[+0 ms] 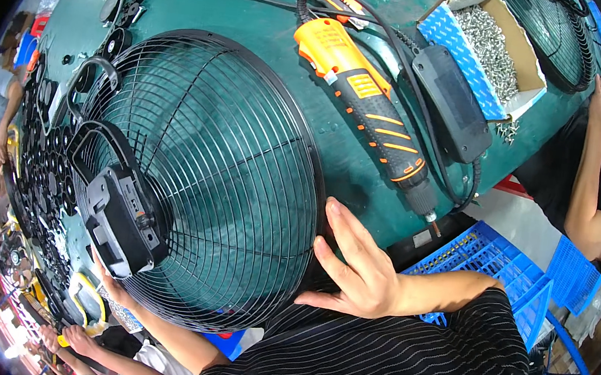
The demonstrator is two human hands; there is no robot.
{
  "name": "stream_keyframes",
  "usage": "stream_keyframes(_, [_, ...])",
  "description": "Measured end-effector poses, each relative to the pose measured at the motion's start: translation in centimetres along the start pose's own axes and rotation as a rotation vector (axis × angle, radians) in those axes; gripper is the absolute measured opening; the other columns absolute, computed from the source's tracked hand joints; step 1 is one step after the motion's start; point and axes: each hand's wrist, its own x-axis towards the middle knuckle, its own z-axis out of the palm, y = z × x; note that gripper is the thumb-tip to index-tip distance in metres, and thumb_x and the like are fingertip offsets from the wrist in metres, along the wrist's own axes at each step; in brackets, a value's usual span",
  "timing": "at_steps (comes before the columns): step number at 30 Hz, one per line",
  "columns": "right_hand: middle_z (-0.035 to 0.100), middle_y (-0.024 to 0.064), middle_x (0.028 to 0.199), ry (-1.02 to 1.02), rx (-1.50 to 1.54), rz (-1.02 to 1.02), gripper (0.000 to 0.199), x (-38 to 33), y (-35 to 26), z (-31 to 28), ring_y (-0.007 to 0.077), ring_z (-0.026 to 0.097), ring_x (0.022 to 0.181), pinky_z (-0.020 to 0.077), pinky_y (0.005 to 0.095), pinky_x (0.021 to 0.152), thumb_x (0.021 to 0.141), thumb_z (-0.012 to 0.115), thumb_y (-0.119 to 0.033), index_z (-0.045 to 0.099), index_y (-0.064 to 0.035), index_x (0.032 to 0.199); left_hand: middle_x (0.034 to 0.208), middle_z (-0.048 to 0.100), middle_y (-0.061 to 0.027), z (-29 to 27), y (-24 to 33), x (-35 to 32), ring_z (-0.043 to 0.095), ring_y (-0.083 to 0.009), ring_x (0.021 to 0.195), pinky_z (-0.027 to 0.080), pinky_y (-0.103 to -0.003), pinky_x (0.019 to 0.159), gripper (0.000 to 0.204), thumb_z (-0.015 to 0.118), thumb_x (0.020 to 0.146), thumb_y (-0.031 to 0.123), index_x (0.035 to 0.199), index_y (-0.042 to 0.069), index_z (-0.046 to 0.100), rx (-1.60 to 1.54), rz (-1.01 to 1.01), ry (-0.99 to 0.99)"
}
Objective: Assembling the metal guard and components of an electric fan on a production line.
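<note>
A round black wire fan guard (245,160) stands tilted over the green table in front of me. A black motor housing (121,220) with a curved bracket sits at the guard's hub. My right hand (361,274) is at the guard's right rim, fingers and thumb spread apart, fingertips at or very near the edge. My left hand (106,277) is beside the lower end of the motor housing; its fingers are mostly hidden behind the housing and wires, so its grip does not show.
An orange-and-black electric screwdriver (365,95) lies right of the guard, beside its black power adapter (452,101) and cable. A cardboard box of screws (487,50) stands behind. Blue plastic crates (483,258) are at right. Small black parts (44,153) crowd the left; co-workers are on both sides.
</note>
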Motion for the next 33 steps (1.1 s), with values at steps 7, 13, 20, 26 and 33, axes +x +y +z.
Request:
stream_keyframes(7, [0.042, 0.0443, 0.136, -0.013, 0.002, -0.005, 0.087, 0.0, 0.2, -0.2, 0.0586, 0.048, 0.124, 0.0491, 0.0534, 0.099, 0.069, 0.085, -0.029, 0.045, 0.0157, 0.131, 0.157, 0.034, -0.0163, -2.2, -0.8, -0.6, 0.032, -0.0252, 0.145, 0.018, -0.038, 0.120, 0.071, 0.043, 0.094, 0.033, 0.152, -0.006, 0.028, 0.015, 0.063, -0.031])
stream_keyframes(13, [0.042, 0.0445, 0.136, -0.021, 0.016, 0.027, 0.085, 0.5, 0.0, -0.5, 0.0585, 0.049, 0.124, 0.0485, 0.0542, 0.100, 0.067, 0.086, -0.028, 0.047, 0.0158, 0.129, 0.156, 0.035, -0.0159, -1.3, 0.1, -0.7, 0.032, -0.0251, 0.145, 0.020, -0.038, 0.120, 0.073, 0.044, 0.093, 0.035, 0.152, -0.006, 0.029, 0.018, 0.062, -0.029])
stream_keyframes(20, [0.044, 0.0417, 0.137, 0.004, 0.056, 0.018, 0.086, 1.0, -0.5, -0.8, 0.0563, 0.048, 0.126, 0.0443, 0.0556, 0.104, 0.068, 0.088, -0.029, 0.049, 0.0137, 0.131, 0.156, 0.036, -0.0155, 3.9, 2.1, -0.8, 0.033, -0.0250, 0.144, 0.021, -0.038, 0.119, 0.076, 0.045, 0.092, 0.038, 0.152, -0.005, 0.030, 0.030, 0.040, -0.078])
stream_keyframes(26, [0.061, 0.0272, 0.121, 0.030, -0.404, -0.064, 0.066, 4.4, -1.1, -6.8, 0.0424, 0.062, 0.107, 0.0507, 0.0471, 0.092, 0.066, 0.090, -0.018, 0.059, 0.0028, 0.120, 0.152, 0.043, -0.0160, 10.5, 7.1, -2.7, 0.041, -0.0285, 0.140, 0.026, -0.043, 0.118, 0.071, 0.054, 0.090, 0.034, 0.149, -0.003, 0.038, 0.106, 0.258, 0.075])
stream_keyframes(33, [0.059, 0.0217, 0.121, -0.100, -0.562, 0.273, 0.058, 8.1, 2.6, -8.1, 0.0271, 0.062, 0.103, 0.0495, 0.0358, 0.090, 0.089, 0.064, -0.003, 0.043, 0.0083, 0.141, 0.102, 0.066, -0.0114, 5.9, 14.3, -8.2, 0.069, -0.0271, 0.085, 0.056, -0.036, 0.072, 0.030, 0.068, 0.082, 0.010, 0.111, 0.002, 0.065, 1.085, 0.331, 0.394])
